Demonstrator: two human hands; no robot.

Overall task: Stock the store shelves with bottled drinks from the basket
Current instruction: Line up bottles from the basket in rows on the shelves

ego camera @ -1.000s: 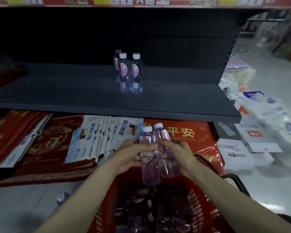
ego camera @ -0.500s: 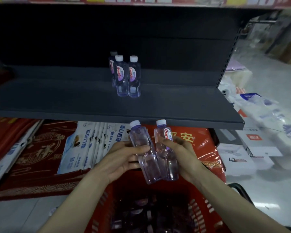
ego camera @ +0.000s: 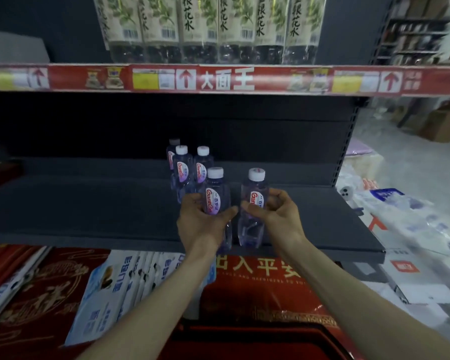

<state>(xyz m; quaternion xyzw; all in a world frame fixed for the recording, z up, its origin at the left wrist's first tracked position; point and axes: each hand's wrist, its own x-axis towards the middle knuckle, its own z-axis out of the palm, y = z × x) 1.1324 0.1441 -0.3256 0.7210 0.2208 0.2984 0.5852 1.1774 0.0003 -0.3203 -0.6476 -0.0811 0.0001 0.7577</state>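
My left hand (ego camera: 202,224) grips a clear water bottle (ego camera: 216,193) with a white cap and a pink-white label. My right hand (ego camera: 277,216) grips a second such bottle (ego camera: 253,203). Both bottles are upright, side by side, over the front part of the dark grey shelf (ego camera: 89,211). Whether their bases touch the shelf I cannot tell. Three matching bottles (ego camera: 183,170) stand just behind them on the shelf. The red basket (ego camera: 257,341) shows only its rim at the bottom edge, between my forearms.
The shelf above (ego camera: 218,79) has a red price strip and carries a row of large green-labelled bottles (ego camera: 208,27). Below the grey shelf lie red mats (ego camera: 270,281) and white-blue packets (ego camera: 109,289). White boxes and plastic packs (ego camera: 413,229) clutter the floor at right.
Both hands have lifted the two bottles from above the basket up to the grey shelf, and spread them slightly apart. My view has tilted upward, so the upper shelf now shows.
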